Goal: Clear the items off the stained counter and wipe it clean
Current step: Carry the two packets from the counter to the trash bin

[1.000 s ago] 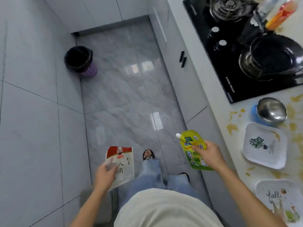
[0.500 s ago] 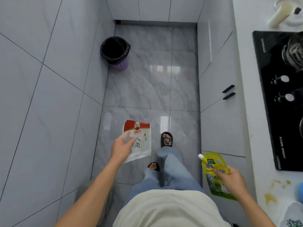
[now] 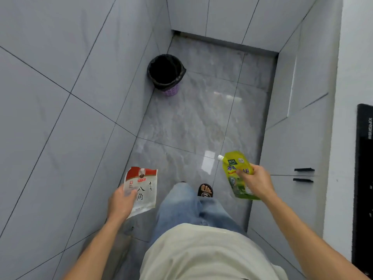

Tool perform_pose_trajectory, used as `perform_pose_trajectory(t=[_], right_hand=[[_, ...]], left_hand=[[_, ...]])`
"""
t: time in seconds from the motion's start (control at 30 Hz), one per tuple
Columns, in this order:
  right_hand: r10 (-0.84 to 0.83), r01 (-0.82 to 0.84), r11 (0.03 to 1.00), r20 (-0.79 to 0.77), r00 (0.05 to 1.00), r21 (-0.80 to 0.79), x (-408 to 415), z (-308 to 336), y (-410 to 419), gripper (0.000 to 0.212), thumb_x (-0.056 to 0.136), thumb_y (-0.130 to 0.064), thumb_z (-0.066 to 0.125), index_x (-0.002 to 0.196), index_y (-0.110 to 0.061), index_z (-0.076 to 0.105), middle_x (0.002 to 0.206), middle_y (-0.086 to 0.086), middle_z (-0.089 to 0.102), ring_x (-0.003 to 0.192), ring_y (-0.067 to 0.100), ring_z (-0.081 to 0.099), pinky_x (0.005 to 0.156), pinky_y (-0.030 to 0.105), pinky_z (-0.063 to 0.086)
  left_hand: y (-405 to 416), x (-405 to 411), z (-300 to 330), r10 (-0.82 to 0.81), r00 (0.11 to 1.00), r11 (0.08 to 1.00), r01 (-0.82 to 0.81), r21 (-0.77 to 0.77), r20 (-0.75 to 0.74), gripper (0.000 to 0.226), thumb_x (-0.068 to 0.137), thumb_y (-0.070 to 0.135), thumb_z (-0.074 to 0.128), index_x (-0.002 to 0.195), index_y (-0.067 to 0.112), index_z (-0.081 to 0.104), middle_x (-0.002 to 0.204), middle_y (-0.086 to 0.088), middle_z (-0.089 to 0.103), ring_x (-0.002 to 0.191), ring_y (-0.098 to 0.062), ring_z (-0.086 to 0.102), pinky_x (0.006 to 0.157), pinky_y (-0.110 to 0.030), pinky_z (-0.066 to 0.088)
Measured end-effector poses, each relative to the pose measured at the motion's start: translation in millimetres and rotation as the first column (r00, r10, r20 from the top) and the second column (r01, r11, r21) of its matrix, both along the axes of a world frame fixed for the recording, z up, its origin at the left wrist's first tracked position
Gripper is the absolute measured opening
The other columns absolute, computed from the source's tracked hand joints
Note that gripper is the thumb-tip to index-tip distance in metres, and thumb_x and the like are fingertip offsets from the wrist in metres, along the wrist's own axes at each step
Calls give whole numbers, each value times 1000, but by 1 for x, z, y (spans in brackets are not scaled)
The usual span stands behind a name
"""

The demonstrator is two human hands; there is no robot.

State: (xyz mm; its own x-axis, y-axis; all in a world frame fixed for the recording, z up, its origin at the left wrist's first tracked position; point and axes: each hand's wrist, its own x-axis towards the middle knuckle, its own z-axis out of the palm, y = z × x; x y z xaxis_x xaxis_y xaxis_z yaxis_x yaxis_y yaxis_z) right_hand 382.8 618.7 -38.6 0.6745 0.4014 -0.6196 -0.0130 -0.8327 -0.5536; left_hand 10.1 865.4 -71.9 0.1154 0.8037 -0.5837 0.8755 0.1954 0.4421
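Observation:
My left hand (image 3: 120, 204) grips a flat white packet with a red top and black characters (image 3: 143, 188), held over the floor at lower left. My right hand (image 3: 256, 183) grips a yellow-green spouted pouch (image 3: 235, 172) with its white cap pointing up-left, beside the cabinet fronts. The white counter (image 3: 351, 77) runs down the right edge, and only a strip of it shows. No stains or dishes are in view.
A bin lined with a black bag (image 3: 166, 73) stands on the grey floor against the left tiled wall, ahead of me. Grey cabinets with black handles (image 3: 303, 174) line the right side. The black hob's edge (image 3: 363, 178) shows at far right. My legs and a sandalled foot (image 3: 205, 190) are below.
The view has swung left, away from the counter, and the stained top, plates and bowl have left the frame. The bin is now nearer and more central. Both hands still hold their packets.

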Motion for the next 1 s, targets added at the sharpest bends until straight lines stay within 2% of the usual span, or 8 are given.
perform_pose_trajectory(t=[0.17, 0.27, 0.33, 0.47, 0.6, 0.7, 0.8, 1.0], right_hand=[[43, -43, 997, 6, 999, 61, 47, 4, 98, 5, 93, -40, 74, 88, -38, 75, 70, -24, 73, 71, 4, 71, 58, 24, 47], [59, -59, 998, 15, 998, 34, 67, 3, 142, 6, 93, -40, 74, 92, -35, 75, 72, -21, 73, 71, 6, 71, 59, 24, 48], [54, -54, 999, 10, 998, 0, 78, 0, 164, 7, 94, -39, 74, 93, -32, 75, 76, -18, 73, 72, 9, 71, 60, 26, 49], [55, -52, 995, 30, 998, -84, 98, -4, 189, 12, 94, -38, 74, 93, -26, 77, 76, -8, 75, 70, 15, 70, 59, 27, 47], [13, -8, 989, 32, 999, -146, 119, -7, 195, 10, 93, -33, 75, 92, -24, 78, 75, -1, 75, 70, 21, 69, 61, 30, 48], [-9, 18, 978, 45, 999, -206, 136, -9, 200, 9, 93, -30, 76, 90, -22, 79, 69, -2, 73, 61, 19, 65, 56, 28, 45], [-18, 24, 966, 28, 999, -256, 158, -15, 216, 7, 93, -32, 75, 90, -26, 78, 73, -1, 75, 70, 23, 69, 61, 31, 50], [7, -1, 968, 23, 1000, -249, 224, -28, 303, 10, 93, -31, 76, 93, -22, 79, 69, -6, 71, 65, 17, 67, 55, 26, 45]], left_hand=[[41, 23, -5, 117, 992, 991, -119, -54, -37, 8, 97, 23, 71, 101, 18, 75, 79, 6, 73, 74, -12, 69, 55, -23, 47], [82, 53, -5, 154, 988, 986, -154, -68, -14, 10, 97, 21, 71, 87, 21, 69, 73, 16, 69, 70, -6, 68, 48, -16, 43], [114, 74, -4, 143, 989, 987, -145, -70, -28, 15, 96, 22, 71, 82, 22, 65, 75, 12, 70, 66, -4, 65, 49, -20, 43], [175, 124, 4, 44, 999, 998, -45, -49, -7, 4, 95, 25, 69, 99, 24, 70, 86, 5, 71, 76, -19, 67, 63, -26, 45], [231, 179, 13, 0, 997, 1000, 2, -30, 76, 8, 94, 25, 68, 98, 32, 69, 77, 17, 67, 70, -7, 62, 58, -18, 42], [274, 217, 11, -1, 994, 1000, 3, -15, 111, 12, 92, 26, 68, 102, 28, 74, 82, 13, 70, 73, -10, 64, 61, -22, 43], [313, 248, 5, -6, 993, 1000, 7, -11, 121, 14, 92, 26, 68, 104, 25, 75, 86, 10, 73, 81, -16, 68, 60, -19, 44], [379, 267, -3, -12, 1000, 1000, 12, 25, 5, 21, 95, 24, 68, 113, 17, 75, 101, -3, 79, 86, -24, 67, 76, -31, 50]])
